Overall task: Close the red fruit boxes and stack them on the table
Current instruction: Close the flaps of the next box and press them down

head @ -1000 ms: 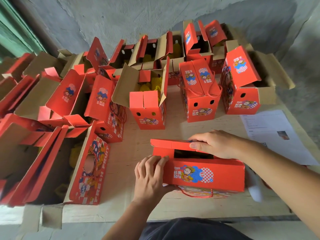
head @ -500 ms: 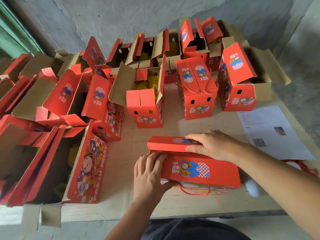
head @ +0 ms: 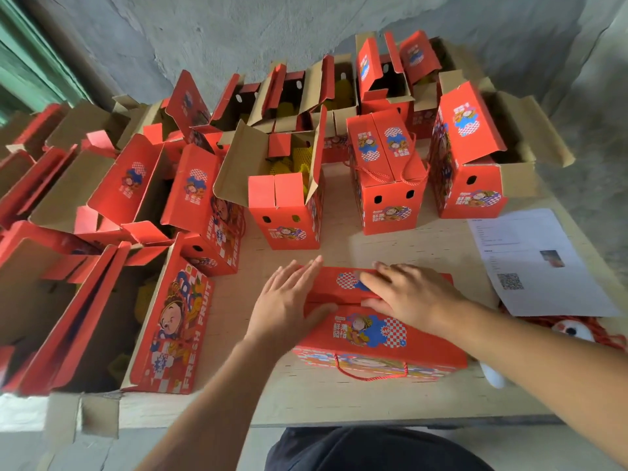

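A red fruit box (head: 377, 329) with a red cord handle stands near the table's front edge, both top flaps folded down. My right hand (head: 411, 295) lies flat on the far flap, fingers straight, pressing it. My left hand (head: 289, 302) is at the box's left end with fingers straight, thumb touching the near flap. Behind it stand one closed red box (head: 387, 175) and several open red boxes (head: 285, 195), some showing yellow netted fruit.
More open red boxes crowd the left side (head: 102, 300) and the back of the wooden table (head: 339, 396). A printed paper sheet (head: 530, 260) lies at the right, with red cord and a white object below it. A grey wall stands behind.
The far flap has come down flat onto the box. My left hand let go of the box's left end and straightened its fingers. My right hand flattened on the flap.
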